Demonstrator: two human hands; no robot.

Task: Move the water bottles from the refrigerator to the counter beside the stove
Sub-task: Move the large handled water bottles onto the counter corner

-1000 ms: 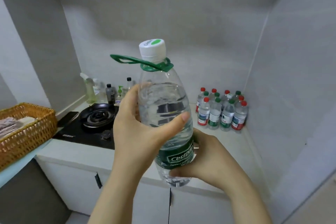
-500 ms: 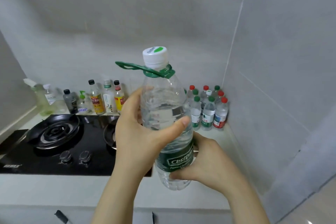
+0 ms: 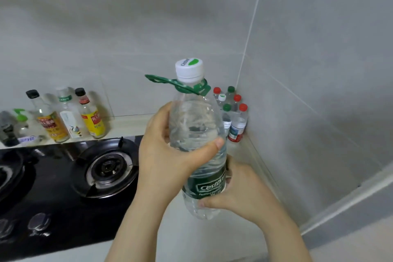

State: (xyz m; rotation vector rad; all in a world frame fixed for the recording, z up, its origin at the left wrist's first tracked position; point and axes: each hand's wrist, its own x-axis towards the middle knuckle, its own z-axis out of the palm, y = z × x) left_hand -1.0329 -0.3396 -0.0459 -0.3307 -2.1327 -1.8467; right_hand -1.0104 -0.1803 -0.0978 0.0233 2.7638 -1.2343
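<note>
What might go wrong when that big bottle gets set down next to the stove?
The small bottles crowd the corner, so the large bottle could knock them over. The bare counter beside the stove is narrow; the bottle's base might land on the stove edge and tip. The left hand and right hand grip clear plastic, which may slip.

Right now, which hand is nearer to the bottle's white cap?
Left. The left hand grips the upper half of the bottle, below the cap; the right hand grips lower, by the label.
</note>
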